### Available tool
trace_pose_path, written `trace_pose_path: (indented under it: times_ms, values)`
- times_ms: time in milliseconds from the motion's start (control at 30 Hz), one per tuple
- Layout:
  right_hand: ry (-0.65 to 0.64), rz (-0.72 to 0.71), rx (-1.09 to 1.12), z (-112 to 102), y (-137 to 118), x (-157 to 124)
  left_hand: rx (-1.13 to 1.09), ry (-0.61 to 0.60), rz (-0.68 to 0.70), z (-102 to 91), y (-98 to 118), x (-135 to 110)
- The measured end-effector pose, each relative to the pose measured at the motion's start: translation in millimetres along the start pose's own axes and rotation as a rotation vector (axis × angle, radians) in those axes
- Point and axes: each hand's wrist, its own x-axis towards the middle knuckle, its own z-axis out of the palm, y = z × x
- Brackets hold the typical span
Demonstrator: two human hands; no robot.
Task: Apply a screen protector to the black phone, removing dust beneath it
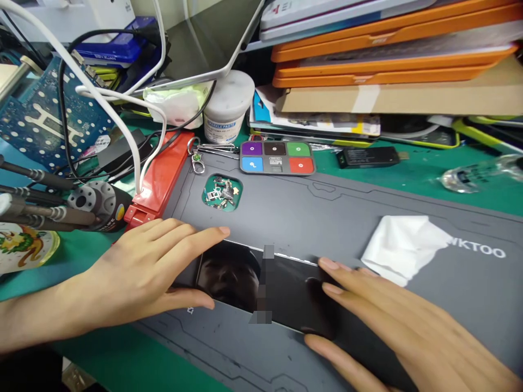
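A smartphone (pixel 298 296) with a glossy black screen lies face up on the grey work mat (pixel 286 212). My left hand (pixel 139 272) grips its left end, index finger along the far edge and thumb along the near edge. Over the right end is my right hand (pixel 392 316), with fingertips at the far edge and upper glass and the thumb at the near edge. The screen reflects a person, part of it blurred out. Beyond the right hand rests a crumpled white cloth (pixel 404 245). Small metal parts (pixel 223 193) sit in the mat's square cut-out.
A red lidded case (pixel 159 174) and a screwdriver holder (pixel 96 201) stand at left. Along the back are a paste tub (pixel 229 109), a colour-coded tray (pixel 278 158), a black USB stick (pixel 368 157) and stacked orange cases (pixel 392 65). White cables (pixel 114 120) loop at upper left.
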Motion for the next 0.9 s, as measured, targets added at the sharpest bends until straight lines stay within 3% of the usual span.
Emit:
trace_pose_path:
  times_ms: [400,900]
  values:
    - [0.003,-0.06,-0.063,-11.6,-9.6,17.6,0.021,0.03,0.005,5.5,-4.9,-2.8]
    - [-0.036,0.027,0.033,-12.7,-2.4,19.1,0.072,0.038,0.032,7.2,-10.1,-2.5]
